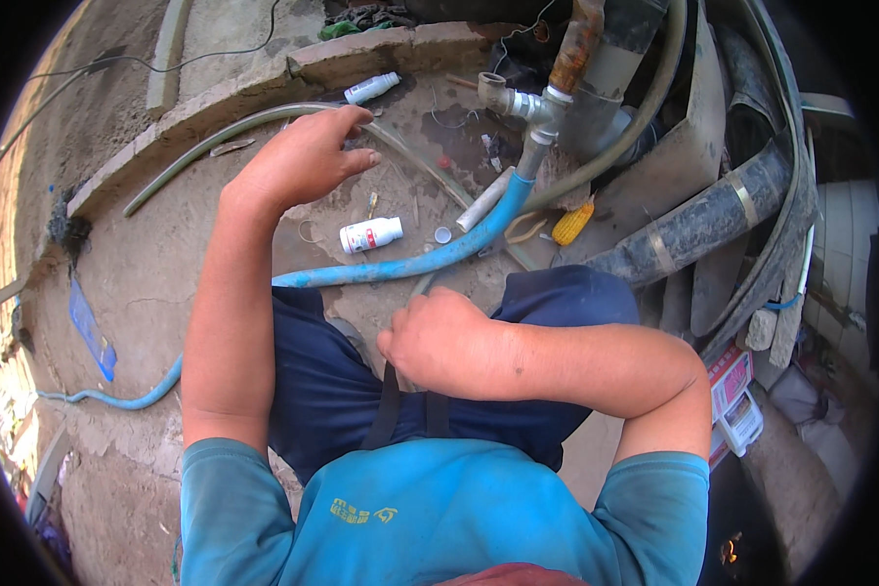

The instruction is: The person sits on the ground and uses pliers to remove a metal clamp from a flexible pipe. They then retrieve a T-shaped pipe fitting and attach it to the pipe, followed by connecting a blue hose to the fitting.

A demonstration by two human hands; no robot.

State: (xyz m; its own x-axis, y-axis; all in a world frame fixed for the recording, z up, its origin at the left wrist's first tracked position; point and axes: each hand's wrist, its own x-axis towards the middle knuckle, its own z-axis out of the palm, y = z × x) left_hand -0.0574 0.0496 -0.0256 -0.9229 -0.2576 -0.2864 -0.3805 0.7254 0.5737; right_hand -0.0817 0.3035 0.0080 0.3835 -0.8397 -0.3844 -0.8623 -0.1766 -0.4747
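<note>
Down on the rough concrete slab, the left hand (308, 156) spreads open over a greenish hose (215, 142) while the right hand (430, 337) curls closed near the lap, grip unclear, and the blue hose (400, 266) runs between them, white bottle (369, 235) just beyond, toward grey pipe fittings (527, 107).

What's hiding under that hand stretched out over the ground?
Under the left hand a green hose runs along the concrete floor. The stretch right beneath the palm is covered, so whether the fingers grip the hose can't be seen.
</note>
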